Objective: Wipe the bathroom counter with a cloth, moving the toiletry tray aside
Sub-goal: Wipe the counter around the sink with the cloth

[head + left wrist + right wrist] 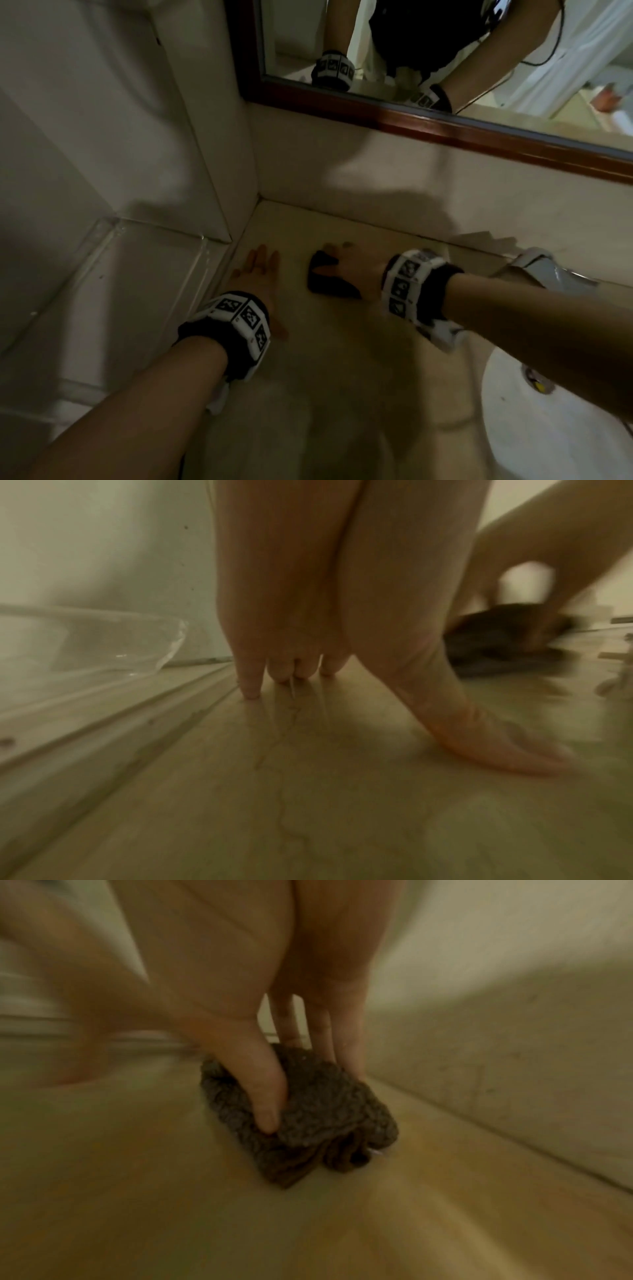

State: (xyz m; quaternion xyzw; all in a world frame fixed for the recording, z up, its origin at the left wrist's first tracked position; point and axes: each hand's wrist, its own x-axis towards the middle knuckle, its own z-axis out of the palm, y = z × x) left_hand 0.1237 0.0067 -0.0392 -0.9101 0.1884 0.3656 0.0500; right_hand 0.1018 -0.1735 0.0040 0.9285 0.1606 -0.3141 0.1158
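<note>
On the beige marble counter [342, 370] my right hand [349, 263] grips a folded dark grey cloth [325, 287] close to the back wall. In the right wrist view my thumb digs into the cloth [325, 1110] and the fingers [322, 1031] come down on its far side. My left hand [257, 270] lies flat on the counter to the left of the cloth, fingers straight, holding nothing. A clear acrylic tray [154, 228] sits on the raised ledge left of that hand; it shows in the left wrist view as the tray [103, 642], with nothing visible inside it.
A white sink basin [534, 428] is at the lower right, under my right forearm, with a chrome faucet [544, 274] behind it. A wood-framed mirror [411, 116] hangs above the backsplash. The side wall closes off the left corner.
</note>
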